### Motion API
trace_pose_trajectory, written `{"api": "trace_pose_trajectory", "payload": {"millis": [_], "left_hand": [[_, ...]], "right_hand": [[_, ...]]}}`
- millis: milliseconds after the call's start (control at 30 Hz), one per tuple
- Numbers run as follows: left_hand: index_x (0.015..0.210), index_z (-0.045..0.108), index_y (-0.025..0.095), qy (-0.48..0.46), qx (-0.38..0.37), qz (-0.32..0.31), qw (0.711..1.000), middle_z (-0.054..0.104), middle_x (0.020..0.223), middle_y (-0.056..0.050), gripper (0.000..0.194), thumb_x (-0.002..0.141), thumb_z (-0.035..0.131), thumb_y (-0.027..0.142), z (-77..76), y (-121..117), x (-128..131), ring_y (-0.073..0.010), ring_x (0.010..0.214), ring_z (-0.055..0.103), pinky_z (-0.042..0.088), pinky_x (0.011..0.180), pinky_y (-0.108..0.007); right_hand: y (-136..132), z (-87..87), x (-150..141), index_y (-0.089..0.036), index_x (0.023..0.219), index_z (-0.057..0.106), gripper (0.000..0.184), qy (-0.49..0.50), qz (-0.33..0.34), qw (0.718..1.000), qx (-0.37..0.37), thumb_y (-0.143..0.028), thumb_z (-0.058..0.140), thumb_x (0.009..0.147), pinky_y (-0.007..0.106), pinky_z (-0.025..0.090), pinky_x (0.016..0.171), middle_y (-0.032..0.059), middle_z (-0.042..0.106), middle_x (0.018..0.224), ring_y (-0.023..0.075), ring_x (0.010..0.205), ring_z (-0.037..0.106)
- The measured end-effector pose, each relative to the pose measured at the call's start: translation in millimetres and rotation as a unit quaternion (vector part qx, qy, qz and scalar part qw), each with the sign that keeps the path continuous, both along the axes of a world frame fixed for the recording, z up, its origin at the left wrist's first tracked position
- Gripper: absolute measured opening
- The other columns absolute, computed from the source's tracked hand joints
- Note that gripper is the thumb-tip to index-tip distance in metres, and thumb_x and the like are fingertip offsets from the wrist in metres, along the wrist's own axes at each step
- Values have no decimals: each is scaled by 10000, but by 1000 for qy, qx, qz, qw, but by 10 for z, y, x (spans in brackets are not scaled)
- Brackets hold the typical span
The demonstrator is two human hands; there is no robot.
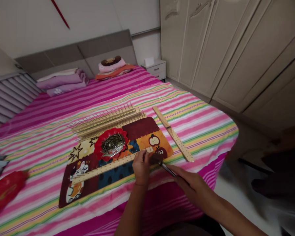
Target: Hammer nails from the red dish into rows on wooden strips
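Observation:
My left hand (141, 166) is at the right part of a pale wooden strip (113, 166) dotted with small holes. Its fingers are pinched together against the strip, and whatever they hold is too small to make out. In my right hand (195, 184) is the handle of a hammer (167, 169), its dark, blurred head beside my left fingers. The strip lies slantwise over a patterned mat (135, 131) with cat and apple pictures. Just behind the strip, a red scalloped bowl (97, 151) holds a heap of long metal nails (114, 144).
Behind the bowl lie wooden strips (110, 122) bristling with nails. Two holed strips (178, 141) lie end to end on the right of the striped bedspread (201, 124). A red bag-like object (8, 190) is at left. Folded bedding (64, 82) sits by the headboard; wardrobes (201, 42) stand right.

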State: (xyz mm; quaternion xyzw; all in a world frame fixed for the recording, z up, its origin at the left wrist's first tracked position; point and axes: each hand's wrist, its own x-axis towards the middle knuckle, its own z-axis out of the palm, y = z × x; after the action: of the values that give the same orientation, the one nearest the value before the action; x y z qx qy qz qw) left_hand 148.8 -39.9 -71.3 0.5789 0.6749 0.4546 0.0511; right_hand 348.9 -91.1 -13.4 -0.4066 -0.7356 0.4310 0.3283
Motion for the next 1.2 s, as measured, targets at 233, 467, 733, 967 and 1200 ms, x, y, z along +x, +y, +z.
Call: {"api": "trace_pose_trajectory", "payload": {"millis": [233, 467, 733, 967, 1200], "left_hand": [[815, 649, 198, 77, -73, 92, 990, 665, 812, -49, 187, 786, 496, 302, 416, -109, -620, -170, 747, 601, 450, 713, -287], [758, 691, 234, 207, -405, 124, 882, 700, 736, -60, 150, 676, 588, 304, 776, 310, -1403, -212, 726, 626, 413, 613, -271], [598, 670, 199, 219, -457, 86, 858, 682, 657, -85, 114, 630, 574, 252, 765, 487, -1406, -213, 670, 625, 401, 569, -260], [608, 650, 181, 204, -453, 84, 864, 671, 652, -91, 174, 686, 530, 279, 825, 445, -1451, -206, 644, 614, 388, 554, -265], [603, 633, 207, 151, -450, 83, 876, 628, 524, -32, 75, 637, 573, 236, 729, 474, -1441, -175, 549, 589, 388, 532, -245]], "right_hand": [[-199, -723, 156, -222, 1322, 484, 452, -3, -32, 992, -119, -285, 447, 876, 376, 411, 1019, 58, 609, 1257, 218, 1163, 557], [-150, -887, 161, -196, 1278, 539, 452, 1, -43, 989, -139, -258, 459, 838, 369, 453, 975, 70, 637, 1218, 235, 1120, 589], [-153, -926, 169, -192, 1308, 501, 473, 4, -33, 992, -124, -208, 429, 841, 347, 454, 964, 71, 635, 1223, 214, 1114, 591], [-140, -906, 164, -228, 1313, 493, 467, 20, -29, 990, -135, -213, 433, 851, 352, 460, 960, 49, 634, 1227, 211, 1114, 591], [-139, -866, 167, -226, 1317, 487, 459, 29, -24, 991, -132, -237, 438, 861, 381, 414, 1008, 50, 593, 1279, 218, 1173, 548]]}}
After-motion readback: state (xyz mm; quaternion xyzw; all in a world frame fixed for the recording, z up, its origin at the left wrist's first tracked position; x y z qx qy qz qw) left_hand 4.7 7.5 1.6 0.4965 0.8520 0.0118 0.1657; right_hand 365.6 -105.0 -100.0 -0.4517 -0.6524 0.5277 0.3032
